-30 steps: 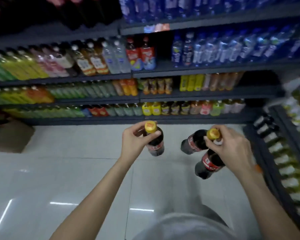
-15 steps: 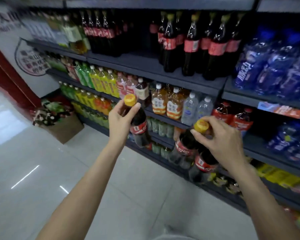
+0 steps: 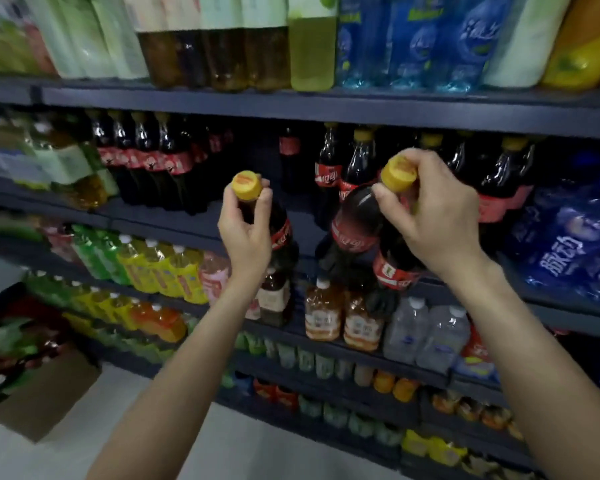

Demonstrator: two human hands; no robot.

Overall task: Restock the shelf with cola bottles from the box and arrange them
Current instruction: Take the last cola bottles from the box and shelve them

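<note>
Left hand point(image 3: 245, 233) is clamped round the neck of one cola bottle point(image 3: 278, 233); at three o'clock of it, right hand point(image 3: 430, 216) pinches two cola bottles point(image 3: 354, 230) by their necks. Full, heavy, slick plastic, so grip under the caps. Beyond, at twelve o'clock, the cola shelf point(image 3: 257, 216) has a gap

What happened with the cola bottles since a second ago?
Both hands lifted their bottles from over the floor up to the cola shelf. Nothing was let go: the left hand still holds one cola bottle, the right hand still holds two cola bottles by the necks.
</note>
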